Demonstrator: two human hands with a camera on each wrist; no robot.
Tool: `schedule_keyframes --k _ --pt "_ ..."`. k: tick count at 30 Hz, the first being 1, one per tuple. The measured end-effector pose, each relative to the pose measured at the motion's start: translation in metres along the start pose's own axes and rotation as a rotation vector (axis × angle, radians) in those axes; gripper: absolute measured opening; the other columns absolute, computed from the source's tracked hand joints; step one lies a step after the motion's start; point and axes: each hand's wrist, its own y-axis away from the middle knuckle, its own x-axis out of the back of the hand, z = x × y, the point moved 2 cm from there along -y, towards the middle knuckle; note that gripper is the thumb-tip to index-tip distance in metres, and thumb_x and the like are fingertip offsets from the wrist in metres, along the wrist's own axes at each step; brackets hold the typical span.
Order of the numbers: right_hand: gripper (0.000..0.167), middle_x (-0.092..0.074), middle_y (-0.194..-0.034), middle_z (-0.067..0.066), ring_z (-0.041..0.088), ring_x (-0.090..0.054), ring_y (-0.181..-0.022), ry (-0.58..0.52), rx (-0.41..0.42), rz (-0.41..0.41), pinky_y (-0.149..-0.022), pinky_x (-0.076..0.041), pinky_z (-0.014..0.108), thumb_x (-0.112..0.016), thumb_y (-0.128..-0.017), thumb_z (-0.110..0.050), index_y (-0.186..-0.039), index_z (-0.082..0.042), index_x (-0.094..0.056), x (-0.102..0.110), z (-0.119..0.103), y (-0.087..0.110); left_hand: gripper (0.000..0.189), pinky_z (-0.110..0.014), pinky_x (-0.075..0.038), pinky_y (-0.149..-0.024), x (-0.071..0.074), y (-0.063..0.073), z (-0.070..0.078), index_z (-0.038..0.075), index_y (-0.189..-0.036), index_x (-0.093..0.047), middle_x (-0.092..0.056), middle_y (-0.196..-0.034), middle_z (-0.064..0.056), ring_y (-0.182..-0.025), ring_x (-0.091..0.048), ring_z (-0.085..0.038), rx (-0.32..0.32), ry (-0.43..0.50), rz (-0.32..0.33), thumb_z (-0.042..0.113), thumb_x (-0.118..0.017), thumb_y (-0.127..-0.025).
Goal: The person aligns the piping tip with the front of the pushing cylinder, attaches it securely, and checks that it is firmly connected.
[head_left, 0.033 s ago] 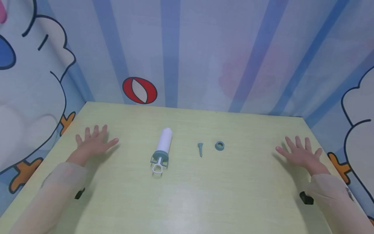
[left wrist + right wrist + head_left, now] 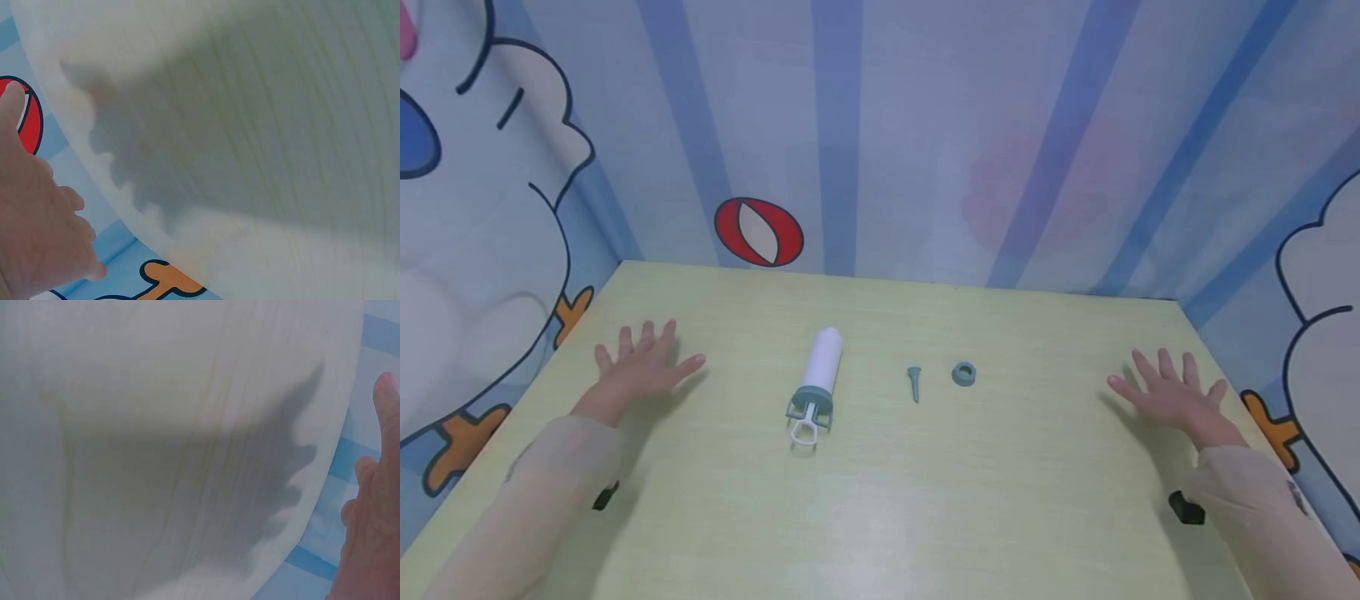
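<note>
Tabletop (image 2: 880, 500) below; fingers (image 2: 666, 337) spread wide.

Looks forward and down from the head at table (image 2: 880, 517) and backdrop (image 2: 917, 125); from each wrist, nearer, catches both.

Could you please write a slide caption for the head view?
Left hand and right hand spread open, with a syringe-like tube, peg and ring lying between them on a pale table.
</note>
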Motion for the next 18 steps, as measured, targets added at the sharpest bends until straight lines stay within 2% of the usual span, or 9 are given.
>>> schedule_keyframes --k 8,18 --pt "0.093 0.019 -0.138 0.031 0.051 0.03 -0.117 -0.003 0.001 0.007 -0.076 0.02 0.073 -0.026 -0.079 -0.071 -0.141 -0.01 0.008 0.0 -0.0012 0.0009 0.101 -0.07 0.018 -0.086 -0.0002 -0.0004 0.0003 0.001 -0.14 0.005 0.012 -0.138 -0.036 -0.12 0.019 -0.056 0.003 0.014 -0.021 0.073 -0.029 -0.077" --pt "0.092 0.019 -0.139 0.031 0.05 0.03 -0.118 -0.006 -0.003 0.021 -0.076 0.02 0.073 -0.027 -0.08 -0.07 -0.141 -0.01 0.007 0.0002 -0.0013 0.0022 0.102 -0.069 0.019 -0.085 -0.0026 -0.0055 -0.0017 0.003 -0.14 0.006 0.012 -0.138 -0.035 -0.121 0.02 -0.056 0.003 0.001 -0.017 0.074 -0.028 -0.076"
